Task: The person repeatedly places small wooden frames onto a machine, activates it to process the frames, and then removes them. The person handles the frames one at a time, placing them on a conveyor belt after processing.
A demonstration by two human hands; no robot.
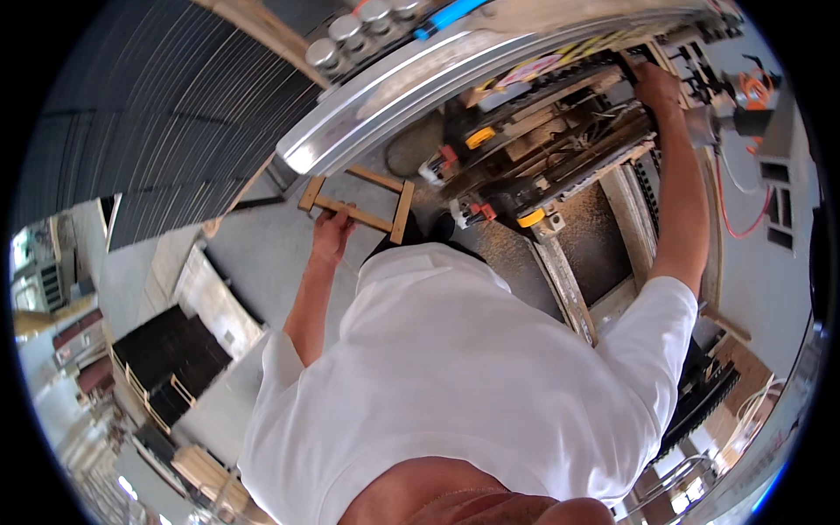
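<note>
Nearest is my white shirt (455,385), filling the lower view. Beyond it my left arm hangs down, slightly bent, and my left hand (331,238) is closed around one rail of a small wooden frame (354,206), which hangs just above my fingers (325,220) over the grey floor (262,262). The frame looks light and stiff, thin slats joined at the corners; I judge a grip on the middle rail best, since the joints may be weak. Farther off, my right arm stretches straight out and my right hand (656,86) rests on the machine (542,157); I cannot tell whether it is gripping anything.
</note>
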